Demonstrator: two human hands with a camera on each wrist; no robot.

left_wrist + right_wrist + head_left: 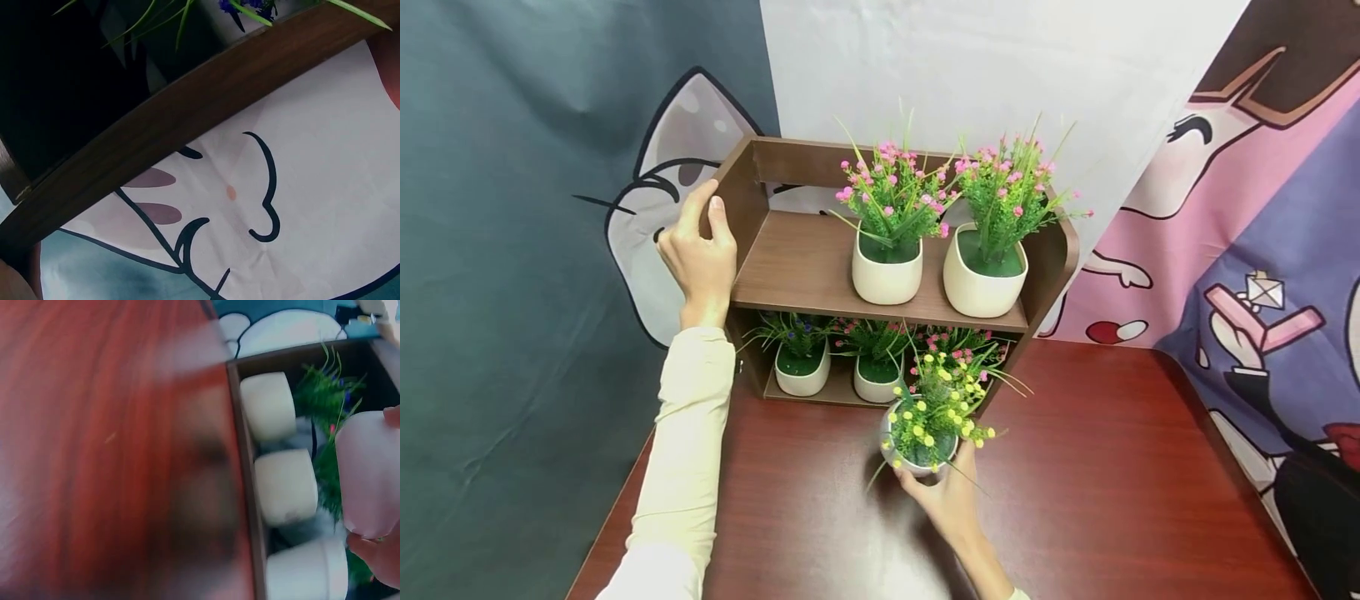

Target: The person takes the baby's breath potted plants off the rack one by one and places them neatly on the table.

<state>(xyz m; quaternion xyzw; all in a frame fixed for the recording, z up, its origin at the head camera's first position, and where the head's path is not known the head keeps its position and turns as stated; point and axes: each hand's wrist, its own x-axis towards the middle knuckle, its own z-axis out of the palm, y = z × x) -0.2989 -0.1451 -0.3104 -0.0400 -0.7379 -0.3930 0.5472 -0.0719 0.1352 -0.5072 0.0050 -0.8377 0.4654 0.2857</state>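
Observation:
My right hand (951,504) grips a white pot with a yellow-flowered artificial plant (928,412), thumb and fingers on opposite sides of the rim. It hangs in front of the shelf's lower level. The right wrist view shows the held pot (369,478) at the right edge, with fingertips on it. At the upper left, my left hand (700,254) touches the left side panel (737,196) of the brown wooden shelf, fingers loosely bent and holding no plant. Only a sliver of that hand shows in the left wrist view.
Two pink-flowered potted plants (887,271) (985,279) stand on the upper shelf board (797,258), towards the right. Below are several white pots, among them a blue-flowered one (801,379) and a pink-flowered one (878,383). The shelf stands on a reddish table (1112,467) before printed cloths.

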